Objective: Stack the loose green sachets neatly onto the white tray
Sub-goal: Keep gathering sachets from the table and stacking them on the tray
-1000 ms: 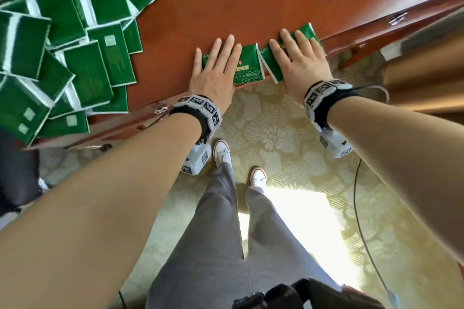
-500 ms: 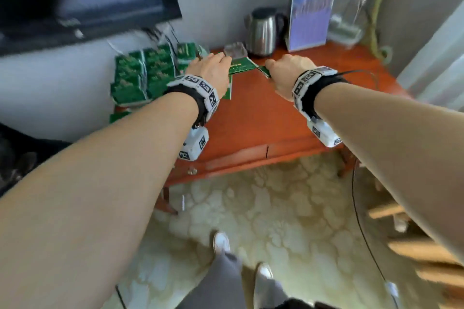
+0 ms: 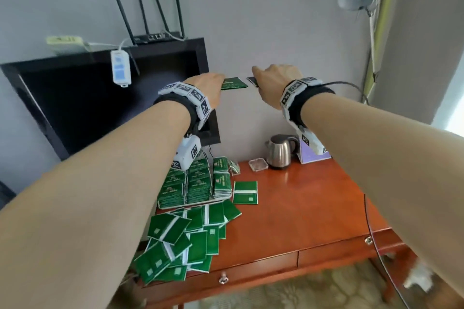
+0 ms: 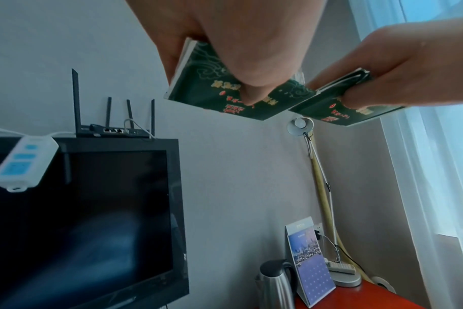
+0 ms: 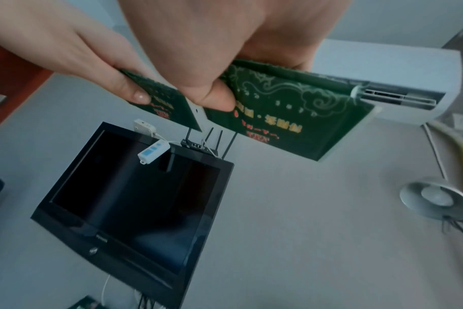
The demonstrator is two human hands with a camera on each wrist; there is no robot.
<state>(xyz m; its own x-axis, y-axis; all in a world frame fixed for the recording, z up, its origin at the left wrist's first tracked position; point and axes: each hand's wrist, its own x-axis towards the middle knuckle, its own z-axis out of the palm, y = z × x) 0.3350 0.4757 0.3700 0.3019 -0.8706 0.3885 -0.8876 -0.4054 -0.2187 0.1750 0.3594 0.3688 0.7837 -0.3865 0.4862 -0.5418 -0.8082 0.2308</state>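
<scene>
Green printed foil sachets (image 3: 233, 83) pinched in left hand (image 3: 204, 89) and right hand (image 3: 275, 83), high above desk; loose pinch risks drop

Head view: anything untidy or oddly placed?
Yes. A jumbled heap of loose sachets overhangs the desk's front-left edge. Both hands pinch sachets high above, far from the tray stacks.

The desk (image 3: 301, 213) stands against the far wall. On its far left sits the tray (image 3: 200, 201) with stacked sachets (image 3: 198, 183); loose sachets (image 3: 185, 238) lie piled near of it, one sachet (image 3: 245, 192) just right of the tray. The kettle (image 3: 280, 150) stands far, a dish (image 3: 258, 165) just left of it, a card (image 3: 315, 155) right. The TV (image 3: 100, 103) hangs left, the router (image 3: 157, 38) on top.
</scene>
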